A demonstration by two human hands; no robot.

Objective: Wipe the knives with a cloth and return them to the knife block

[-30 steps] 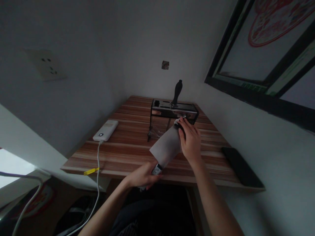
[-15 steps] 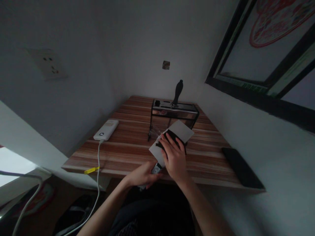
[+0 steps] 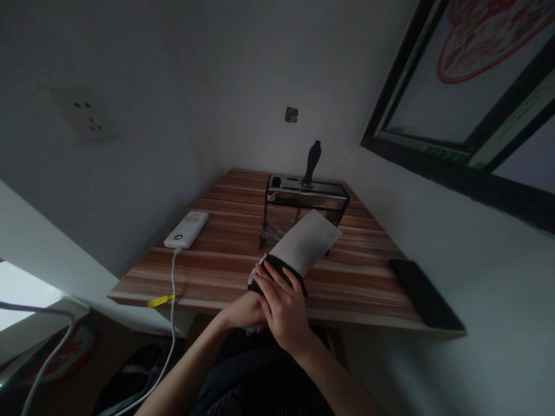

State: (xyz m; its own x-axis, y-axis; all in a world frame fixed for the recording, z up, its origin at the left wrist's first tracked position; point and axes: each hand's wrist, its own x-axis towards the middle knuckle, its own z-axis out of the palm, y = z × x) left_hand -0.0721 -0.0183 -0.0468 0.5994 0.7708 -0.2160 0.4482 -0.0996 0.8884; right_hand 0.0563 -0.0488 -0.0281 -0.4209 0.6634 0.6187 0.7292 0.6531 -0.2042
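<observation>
A broad cleaver [image 3: 310,238] with a pale grey blade points away to the upper right, over the table's front part. My left hand [image 3: 243,312] is closed at the cleaver's handle end, low by the table edge; the handle is mostly hidden. My right hand [image 3: 285,316] presses a black cloth [image 3: 278,262] with a light edge onto the blade's near end, close to my left hand. The fingers lie over the cloth and cover much of it. Behind the blade stands a knife block [image 3: 329,200] with a see-through front, and one black-handled tool [image 3: 313,162] upright in it.
A white power bank [image 3: 187,228] with a white cable [image 3: 173,277] lies on the left of the wood-grain table [image 3: 208,266]. A yellow tag [image 3: 160,301] hangs at the front edge. A black phone [image 3: 427,293] lies at the right. Walls close in the back and right side.
My right hand has slid the black cloth down the blade toward the handle, leaving the blade's middle and far end uncovered. The left hand and cleaver have hardly moved.
</observation>
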